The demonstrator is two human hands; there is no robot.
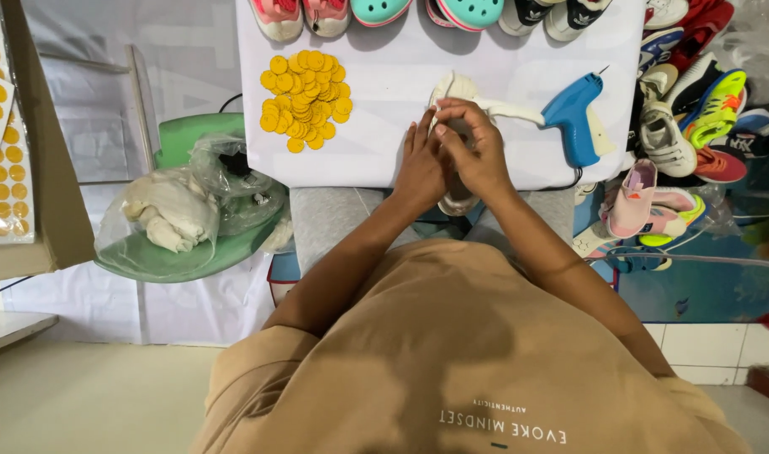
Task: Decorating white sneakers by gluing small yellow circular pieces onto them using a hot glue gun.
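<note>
White and soft-looking, the small shoe (453, 88) lies on the table (384, 160) edge under your hands; left hand (420, 168) steadies it, right hand (477, 147) pinches its upper. Probably light and pliable, so grip the firmer sole.

**White table and what lies on it**

A white table (384, 160) fills the upper middle of the head view. On its left part lies a loose heap of round yellow tags (306, 98). To the right lies a blue tagging gun (575, 119), its needle pointing up and right, well apart from the heap. Between them a white shoe (453, 88) rests on the surface, partly covered by the person's hands. Along the far edge stands a row of small shoes: a pink pair (302, 17) at the left, a teal clog pair (426, 11) in the middle, and a black-and-white pair (553, 14) at the right.
</note>
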